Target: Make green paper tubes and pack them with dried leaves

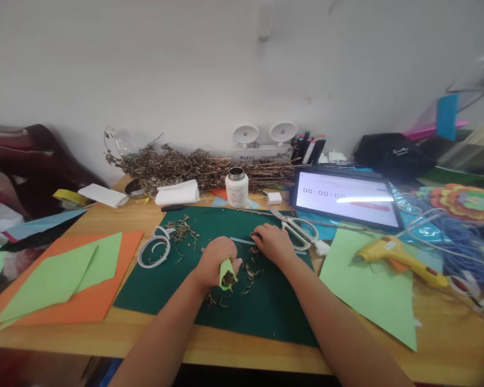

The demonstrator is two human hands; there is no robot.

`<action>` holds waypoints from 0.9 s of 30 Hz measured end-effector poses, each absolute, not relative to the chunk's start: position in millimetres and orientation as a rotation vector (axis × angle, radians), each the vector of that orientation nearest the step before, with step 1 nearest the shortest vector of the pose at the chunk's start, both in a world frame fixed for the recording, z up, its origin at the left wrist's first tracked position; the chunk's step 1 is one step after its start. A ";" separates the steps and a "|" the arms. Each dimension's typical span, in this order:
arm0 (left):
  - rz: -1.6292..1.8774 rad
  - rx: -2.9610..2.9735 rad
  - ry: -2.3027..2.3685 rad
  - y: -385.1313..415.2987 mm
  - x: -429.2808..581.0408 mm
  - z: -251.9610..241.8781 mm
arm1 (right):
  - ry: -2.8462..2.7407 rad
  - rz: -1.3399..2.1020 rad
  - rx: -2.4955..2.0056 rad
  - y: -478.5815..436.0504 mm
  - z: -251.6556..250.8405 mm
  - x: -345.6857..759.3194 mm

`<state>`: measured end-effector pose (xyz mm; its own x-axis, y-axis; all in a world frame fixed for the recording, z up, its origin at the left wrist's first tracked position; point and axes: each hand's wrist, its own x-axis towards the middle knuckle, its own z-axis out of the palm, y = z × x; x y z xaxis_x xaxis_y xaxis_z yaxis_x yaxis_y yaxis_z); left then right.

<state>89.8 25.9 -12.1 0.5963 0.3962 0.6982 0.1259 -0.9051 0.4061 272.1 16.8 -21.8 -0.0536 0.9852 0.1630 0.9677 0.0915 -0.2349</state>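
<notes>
Wall (165, 70): off-wht, smudged
Worktop (262, 355): lt. wood, agst. wall
Chair (44, 142): dk. red, far L
Lamp unit (283, 133): wht, 2 heads, by wall

Paper tube (226, 267) light green; dried plant bits (228, 278) brown. Mat (266, 320) dark green. Left sheet (109, 287) orange. Far bottle (236, 193) white, reddish print. Right glue gun (381, 248) yellow.

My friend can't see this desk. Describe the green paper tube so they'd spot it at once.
On the wooden table lies a dark green mat. Above its middle, the left hand grips the light green paper tube, its open end facing the camera. Unlike the green sheets lying at either side, it is rolled and holds dried plant bits.
</notes>
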 end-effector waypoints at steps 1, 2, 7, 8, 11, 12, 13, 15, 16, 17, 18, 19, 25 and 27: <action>1.211 2.529 0.400 26.0 90.0 -12.6 | -2.083 0.105 -1.938 15.9 -20.7 274.0; 1.206 2.537 0.387 25.9 90.2 -12.8 | -2.071 0.119 -1.929 14.5 -19.0 275.9; 1.123 2.434 0.488 22.2 90.3 -9.5 | -2.038 0.162 -1.799 -3.9 -6.5 285.2; 1.099 2.328 0.528 20.8 91.2 -8.6 | -2.014 0.198 -1.720 -9.0 -4.9 286.1; 1.065 1.706 0.488 15.9 98.5 -6.2 | -1.747 0.509 -1.325 -22.3 -3.3 284.1; 1.041 1.467 0.433 14.3 102.0 -5.5 | -1.604 0.650 -1.179 -25.5 -3.4 281.8; 0.999 1.258 0.381 12.7 105.5 -4.8 | -1.472 0.780 -1.056 -27.9 -3.4 279.0; 0.853 0.993 0.318 10.2 111.3 -3.9 | -1.329 0.955 -0.913 -31.0 -2.8 273.4; 0.749 0.936 0.312 9.4 112.9 -3.8 | -1.322 0.994 -0.882 -31.8 -2.0 271.3; 0.638 0.912 0.311 8.9 113.4 -4.0 | -1.347 1.001 -0.878 -32.2 -1.1 269.9; 0.529 0.913 0.315 8.9 113.0 -4.3 | -1.388 0.980 -0.896 -32.1 -0.2 269.3; 0.430 0.929 0.322 9.4 111.7 -4.8 | -1.431 0.943 -0.931 -31.6 0.5 269.4; 0.198 0.963 0.411 19.1 99.3 -7.5 | -1.533 0.877 -1.077 -23.0 -2.6 274.1; 0.171 0.958 0.420 21.8 97.7 -7.8 | -1.539 0.925 -1.084 -20.8 -4.0 274.8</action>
<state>97.7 21.8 -7.8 0.9063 0.3243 -0.2711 0.0422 0.5688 0.8214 274.8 -20.8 -4.0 -0.1009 0.9511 0.2919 0.1888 0.3064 -0.9330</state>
